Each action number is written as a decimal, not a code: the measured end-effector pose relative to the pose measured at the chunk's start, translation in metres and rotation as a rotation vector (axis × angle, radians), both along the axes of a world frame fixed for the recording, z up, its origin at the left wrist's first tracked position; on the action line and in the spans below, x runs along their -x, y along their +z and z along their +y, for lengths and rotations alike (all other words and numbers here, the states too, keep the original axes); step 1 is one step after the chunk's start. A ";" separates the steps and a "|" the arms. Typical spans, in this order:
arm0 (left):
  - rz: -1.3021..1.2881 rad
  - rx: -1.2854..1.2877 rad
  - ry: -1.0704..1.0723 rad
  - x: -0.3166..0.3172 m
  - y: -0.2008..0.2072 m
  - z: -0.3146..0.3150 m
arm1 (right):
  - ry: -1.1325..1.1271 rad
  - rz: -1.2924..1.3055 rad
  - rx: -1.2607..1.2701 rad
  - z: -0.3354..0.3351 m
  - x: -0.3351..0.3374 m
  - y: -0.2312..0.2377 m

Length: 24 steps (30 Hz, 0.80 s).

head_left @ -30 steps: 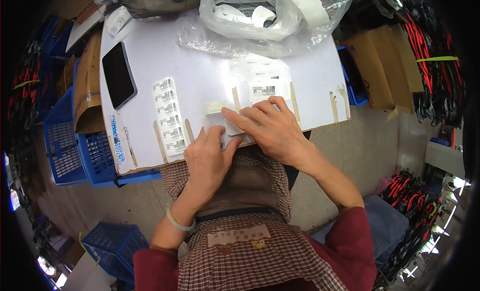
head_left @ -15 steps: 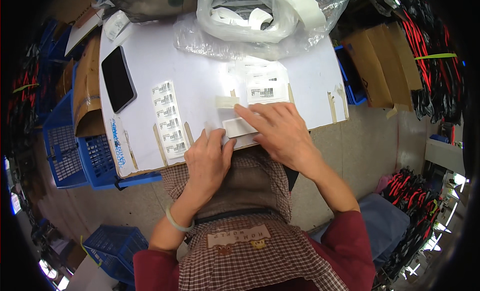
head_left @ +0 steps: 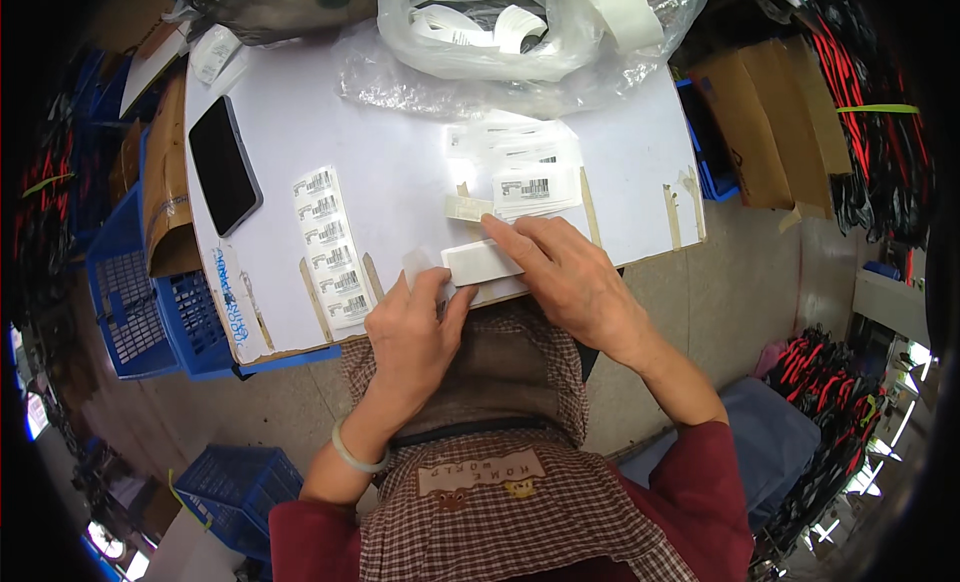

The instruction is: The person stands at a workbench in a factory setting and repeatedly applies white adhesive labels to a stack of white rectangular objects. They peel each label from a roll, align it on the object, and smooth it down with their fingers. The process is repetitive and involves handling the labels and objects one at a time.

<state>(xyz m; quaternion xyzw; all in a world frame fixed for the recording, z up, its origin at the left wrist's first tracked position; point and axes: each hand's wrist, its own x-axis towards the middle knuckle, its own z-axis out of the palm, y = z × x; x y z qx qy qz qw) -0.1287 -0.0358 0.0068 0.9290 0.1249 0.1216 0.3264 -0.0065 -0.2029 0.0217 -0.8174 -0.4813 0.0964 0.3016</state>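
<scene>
At the near edge of the white table, my left hand (head_left: 408,327) is closed, thumb and forefinger pinching a small translucent strip (head_left: 415,265). My right hand (head_left: 575,282) holds the right end of a blank white rectangular card (head_left: 478,263), whose left end comes close to my left fingertips. My right forefinger reaches to a short beige piece of tape (head_left: 466,209) just beyond the card. Past that hand lies an overlapping pile of white barcode labels (head_left: 535,189). To the left is a sheet of barcode labels (head_left: 335,257) in a column.
A black phone (head_left: 225,167) lies at the table's left. Clear plastic bags with white label rolls (head_left: 520,27) fill the far side. Blue crates (head_left: 195,317) and a cardboard box (head_left: 170,182) stand left of the table, another cardboard box (head_left: 770,122) right.
My left fingers have lifted a translucent strip's end more into sight beside the card. The card and beige tape have tilted slightly. The whole view has shifted a little.
</scene>
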 end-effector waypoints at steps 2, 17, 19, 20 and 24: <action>0.026 0.042 -0.011 0.000 0.004 0.004 | 0.005 -0.017 0.002 -0.001 -0.001 0.000; 0.094 0.171 0.035 -0.003 0.009 0.010 | 0.046 -0.064 0.041 -0.003 -0.004 0.000; 0.155 0.278 0.090 -0.007 0.009 0.014 | 0.050 -0.080 0.029 -0.002 -0.004 0.000; 0.215 0.346 0.118 -0.009 0.010 0.017 | 0.046 -0.077 0.032 -0.001 -0.004 0.001; 0.347 0.409 0.152 -0.022 0.014 0.022 | 0.023 -0.084 0.027 -0.002 -0.004 0.003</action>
